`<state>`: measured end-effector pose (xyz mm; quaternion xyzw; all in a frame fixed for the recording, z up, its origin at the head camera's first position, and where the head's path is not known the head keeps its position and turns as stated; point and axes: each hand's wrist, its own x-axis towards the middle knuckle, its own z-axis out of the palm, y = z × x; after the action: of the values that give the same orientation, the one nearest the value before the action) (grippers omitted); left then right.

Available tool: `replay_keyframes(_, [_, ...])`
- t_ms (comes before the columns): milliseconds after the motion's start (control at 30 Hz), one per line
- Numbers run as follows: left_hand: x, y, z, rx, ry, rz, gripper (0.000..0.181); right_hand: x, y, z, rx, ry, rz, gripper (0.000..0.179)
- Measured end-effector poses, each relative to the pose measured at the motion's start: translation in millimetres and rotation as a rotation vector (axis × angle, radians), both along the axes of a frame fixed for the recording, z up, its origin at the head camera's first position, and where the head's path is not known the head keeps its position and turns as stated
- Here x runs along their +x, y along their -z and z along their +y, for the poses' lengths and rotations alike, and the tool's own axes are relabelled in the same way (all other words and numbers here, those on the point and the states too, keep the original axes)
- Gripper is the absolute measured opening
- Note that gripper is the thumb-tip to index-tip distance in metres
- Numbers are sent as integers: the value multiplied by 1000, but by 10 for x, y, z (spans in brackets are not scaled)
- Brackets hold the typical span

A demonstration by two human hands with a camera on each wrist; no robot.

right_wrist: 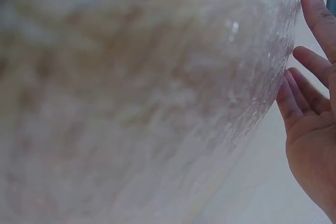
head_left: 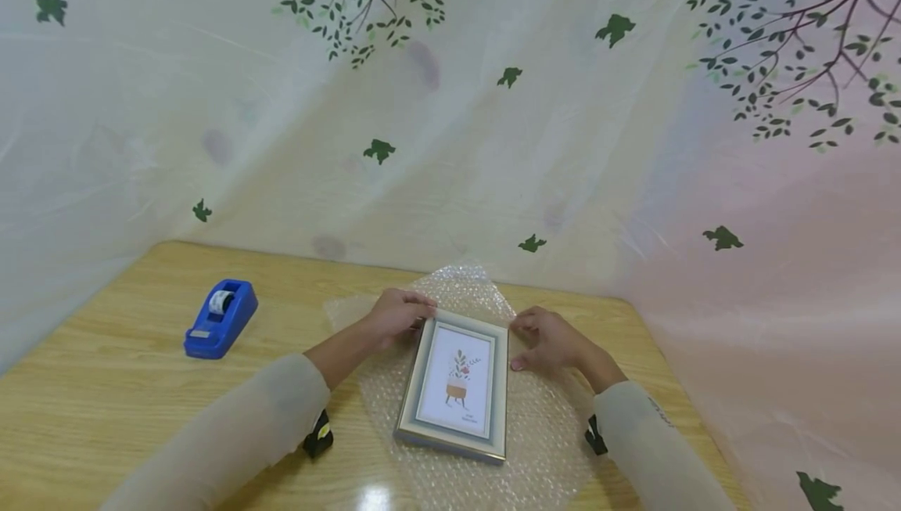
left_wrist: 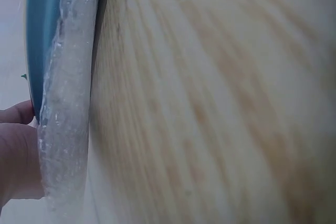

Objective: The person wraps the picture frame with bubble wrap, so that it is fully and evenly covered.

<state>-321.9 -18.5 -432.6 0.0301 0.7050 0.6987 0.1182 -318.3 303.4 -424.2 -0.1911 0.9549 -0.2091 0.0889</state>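
Note:
A picture frame (head_left: 496, 386) with a pale border and a potted-plant print lies face up on a sheet of bubble wrap (head_left: 545, 440). At its top left corner my left hand (head_left: 396, 315) holds the edge between thumb and fingers. My right hand (head_left: 552, 339) is beside the upper right edge, fingers loosely spread. In the right wrist view, the fingertips of that right hand (right_wrist: 312, 129) rest against the bubble wrap (right_wrist: 252, 93). The left wrist view shows the frame's blue side (left_wrist: 42, 30) above the wrap (left_wrist: 68, 93), with part of the left hand (left_wrist: 21, 156) at the edge.
A blue tape dispenser (head_left: 235, 315) with a roll of tape stands at the left of the wooden table (head_left: 105, 386). Behind the table hangs a pale curtain (head_left: 450, 151) printed with leaves and branches. The bubble wrap reaches toward the table's back edge.

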Motion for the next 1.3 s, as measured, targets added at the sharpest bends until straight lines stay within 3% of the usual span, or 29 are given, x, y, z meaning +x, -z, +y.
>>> replay_keyframes(233, [-9,11,-1,-4,-25,-48,19,8,-26,9,51,51,-10,78])
replay_keyframes(567, [-20,40,-11,2,-40,-80,22,13,-107,143,-20,-36,-62,65])
replay_keyframes(1067, [20,-4,53,6,1,-64,27,26,-86,130,-39,-50,-63,69])
replay_keyframes(1300, [22,-2,75,17,-22,-64,24,41,-102,81,-18,-16,-66,66])
